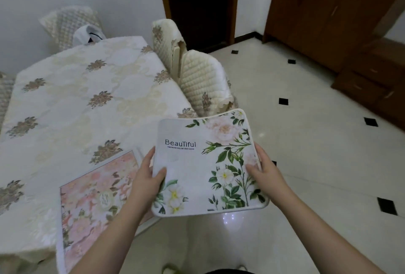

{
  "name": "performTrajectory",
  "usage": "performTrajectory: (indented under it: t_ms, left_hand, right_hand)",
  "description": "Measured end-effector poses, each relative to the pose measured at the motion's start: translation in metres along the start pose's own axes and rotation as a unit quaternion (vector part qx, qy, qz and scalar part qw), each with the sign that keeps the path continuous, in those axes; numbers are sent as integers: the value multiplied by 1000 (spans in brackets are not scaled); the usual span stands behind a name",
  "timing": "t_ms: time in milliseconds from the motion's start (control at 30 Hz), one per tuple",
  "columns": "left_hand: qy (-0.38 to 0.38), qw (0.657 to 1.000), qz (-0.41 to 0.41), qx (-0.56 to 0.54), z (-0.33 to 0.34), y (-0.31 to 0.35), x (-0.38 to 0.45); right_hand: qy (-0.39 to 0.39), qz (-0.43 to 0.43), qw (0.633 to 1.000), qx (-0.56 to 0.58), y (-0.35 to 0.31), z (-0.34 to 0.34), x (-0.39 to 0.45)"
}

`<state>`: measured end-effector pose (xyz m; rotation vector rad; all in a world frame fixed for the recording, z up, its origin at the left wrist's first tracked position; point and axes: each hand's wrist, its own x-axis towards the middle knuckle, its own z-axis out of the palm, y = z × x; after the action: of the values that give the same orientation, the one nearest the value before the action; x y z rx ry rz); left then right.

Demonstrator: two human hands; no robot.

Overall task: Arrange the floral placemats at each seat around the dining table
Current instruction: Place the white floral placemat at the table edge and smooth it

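Observation:
I hold a white placemat [203,159] printed with green leaves, pale flowers and the word "Beautiful" in the air, past the table's near right corner. My left hand [145,177] grips its left edge, thumb on top. My right hand [263,168] grips its right edge. A pink floral placemat [94,197] lies flat on the table's near corner, partly under my left forearm. The dining table [72,89] wears a cream cloth with brown flower motifs.
Two quilted cream chairs [201,80] stand along the table's right side, another chair [65,23] at the far end with a white bag [87,34]. Glossy tiled floor [317,142] spreads to the right. A dark doorway and brown wooden cabinets [361,32] line the back.

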<state>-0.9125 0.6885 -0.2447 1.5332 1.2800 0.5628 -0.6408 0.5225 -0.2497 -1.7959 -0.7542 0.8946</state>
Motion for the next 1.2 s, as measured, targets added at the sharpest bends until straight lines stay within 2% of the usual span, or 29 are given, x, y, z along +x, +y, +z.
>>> performTrajectory:
  t_ms: [267, 433, 667, 767, 1033, 1200]
  left_hand:
    - [-81, 996, 39, 11, 96, 67, 15]
    - [-111, 992, 66, 15, 136, 98, 43]
    - [-172, 977, 105, -62, 185, 127, 103]
    - [-177, 975, 106, -82, 204, 140, 134]
    - [-205, 973, 85, -57, 225, 179, 218]
    - [-224, 967, 70, -102, 243, 196, 254]
  right_hand:
    - [78, 32, 996, 35, 16, -112, -4]
    - [108, 60, 990, 75, 13, -155, 7]
    - [151, 52, 979, 123, 8, -192, 47]
    - [164, 51, 975, 145, -2, -203, 73]
    - [181, 47, 969, 163, -22, -220, 148]
    - [174, 49, 968, 171, -25, -236, 194]
